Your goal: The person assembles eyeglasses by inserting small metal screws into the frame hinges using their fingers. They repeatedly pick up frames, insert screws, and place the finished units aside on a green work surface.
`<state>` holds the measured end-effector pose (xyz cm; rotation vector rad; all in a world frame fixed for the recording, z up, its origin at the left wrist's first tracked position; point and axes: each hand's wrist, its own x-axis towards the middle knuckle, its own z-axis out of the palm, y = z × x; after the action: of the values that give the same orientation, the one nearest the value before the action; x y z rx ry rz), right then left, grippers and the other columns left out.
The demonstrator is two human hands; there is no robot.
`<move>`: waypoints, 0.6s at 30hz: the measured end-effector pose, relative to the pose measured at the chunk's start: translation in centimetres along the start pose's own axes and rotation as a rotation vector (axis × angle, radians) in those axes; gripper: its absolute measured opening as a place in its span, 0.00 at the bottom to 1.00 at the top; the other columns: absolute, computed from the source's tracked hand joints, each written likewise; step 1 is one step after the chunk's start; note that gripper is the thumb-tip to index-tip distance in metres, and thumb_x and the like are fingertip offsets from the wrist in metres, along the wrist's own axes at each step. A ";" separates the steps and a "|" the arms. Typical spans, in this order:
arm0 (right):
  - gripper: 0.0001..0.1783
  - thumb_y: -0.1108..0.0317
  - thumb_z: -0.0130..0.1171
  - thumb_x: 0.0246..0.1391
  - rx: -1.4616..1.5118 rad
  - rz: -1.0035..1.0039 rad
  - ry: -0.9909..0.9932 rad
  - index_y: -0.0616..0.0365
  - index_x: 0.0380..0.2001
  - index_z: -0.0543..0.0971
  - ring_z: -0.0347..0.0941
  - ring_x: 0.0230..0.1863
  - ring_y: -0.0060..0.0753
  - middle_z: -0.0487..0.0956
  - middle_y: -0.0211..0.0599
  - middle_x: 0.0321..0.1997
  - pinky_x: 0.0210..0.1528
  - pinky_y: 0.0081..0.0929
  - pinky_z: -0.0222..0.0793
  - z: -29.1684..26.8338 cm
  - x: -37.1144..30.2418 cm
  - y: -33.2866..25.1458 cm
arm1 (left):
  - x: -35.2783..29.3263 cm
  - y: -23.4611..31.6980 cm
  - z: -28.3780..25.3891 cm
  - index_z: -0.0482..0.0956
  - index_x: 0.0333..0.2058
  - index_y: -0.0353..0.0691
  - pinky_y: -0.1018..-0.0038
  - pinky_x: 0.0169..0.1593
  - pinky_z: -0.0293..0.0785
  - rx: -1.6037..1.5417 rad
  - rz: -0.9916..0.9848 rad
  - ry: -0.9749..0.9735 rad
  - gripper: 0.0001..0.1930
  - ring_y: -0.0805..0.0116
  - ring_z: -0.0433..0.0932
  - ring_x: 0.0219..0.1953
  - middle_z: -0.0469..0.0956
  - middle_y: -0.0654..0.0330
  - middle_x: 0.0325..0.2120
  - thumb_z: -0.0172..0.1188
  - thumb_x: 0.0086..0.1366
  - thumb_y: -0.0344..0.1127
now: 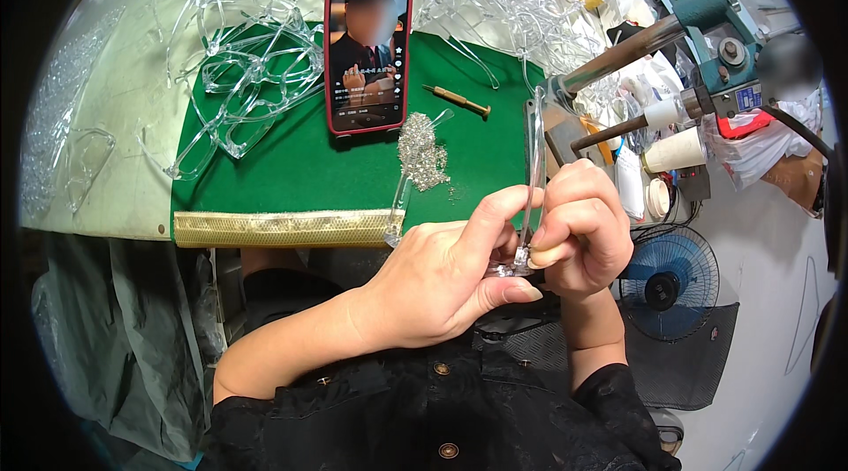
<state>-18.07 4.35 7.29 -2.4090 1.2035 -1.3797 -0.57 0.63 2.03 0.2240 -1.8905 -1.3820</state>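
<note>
Head view: a clear plastic spectacle frame (528, 206) is held up in front of the chest, just short of the near edge of the surface (300, 175), and it is gripped from both sides. The left hand (450, 277) is closed on the lower, hinge end, its fingers (503, 206) pinched against the clear plastic with the thumb tucked beneath. The right hand (579, 228) is clenched around the same end from the other side, and one long transparent arm of the frame is seen rising straight up out of that grip. Whether something small is also pinched there cannot be told.

On the green mat, a small heap of tiny silvery screws (422, 151) is spread beside a loose clear temple piece (408, 184). A brass-handled screwdriver (458, 100) is left lying farther back, untouched. A red-cased phone (368, 47) is propped upright behind the heap, and a tangle of clear frames (256, 91) is piled to the left and along the back. A bench machine (707, 47) is mounted to the right, with a blue fan (667, 281) low beside it.

The step in hand is judged to be hinge work on the frame. A steady two-handed pinch is called for next, with the joint kept aligned
</note>
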 end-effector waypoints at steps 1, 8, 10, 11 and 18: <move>0.15 0.56 0.66 0.46 -0.003 -0.008 0.003 0.57 0.26 0.78 0.68 0.25 0.29 0.73 0.32 0.27 0.27 0.24 0.63 0.0 0.0 0.1 | 0.0 0.3 -0.4 0.52 0.61 0.30 0.67 0.41 0.74 -0.016 -0.046 -0.050 0.40 0.50 0.80 0.39 0.78 0.48 0.34 0.58 0.63 0.53; 0.14 0.58 0.69 0.42 0.071 0.042 -0.042 0.56 0.26 0.79 0.67 0.28 0.29 0.74 0.31 0.28 0.30 0.25 0.63 -0.7 0.4 0.1 | 0.1 0.6 -0.8 0.50 0.62 0.29 0.67 0.48 0.74 -0.038 -0.092 -0.099 0.41 0.49 0.81 0.44 0.79 0.43 0.41 0.55 0.64 0.56; 0.14 0.58 0.69 0.42 0.088 0.069 -0.037 0.56 0.26 0.79 0.67 0.28 0.29 0.74 0.31 0.28 0.30 0.25 0.62 -0.5 0.5 0.0 | 0.2 0.1 -0.2 0.54 0.61 0.32 0.66 0.37 0.73 -0.022 0.014 0.008 0.37 0.50 0.80 0.34 0.77 0.51 0.30 0.60 0.63 0.49; 0.14 0.58 0.69 0.42 0.067 0.061 -0.040 0.56 0.26 0.79 0.67 0.28 0.29 0.73 0.31 0.28 0.30 0.25 0.62 -0.5 0.6 0.0 | 0.2 -0.1 0.0 0.55 0.60 0.34 0.65 0.32 0.73 -0.016 0.068 0.061 0.35 0.50 0.79 0.30 0.76 0.54 0.25 0.62 0.62 0.45; 0.13 0.58 0.68 0.44 0.003 0.053 -0.044 0.55 0.24 0.78 0.67 0.28 0.30 0.73 0.30 0.27 0.30 0.25 0.63 -0.3 1.0 -0.4 | 0.2 0.0 0.0 0.55 0.61 0.34 0.65 0.32 0.73 -0.035 0.044 0.054 0.36 0.51 0.79 0.30 0.77 0.54 0.26 0.61 0.62 0.46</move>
<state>-17.78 4.04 8.31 -2.3742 1.2440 -1.3052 -0.67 0.55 2.13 0.2000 -1.8151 -1.3648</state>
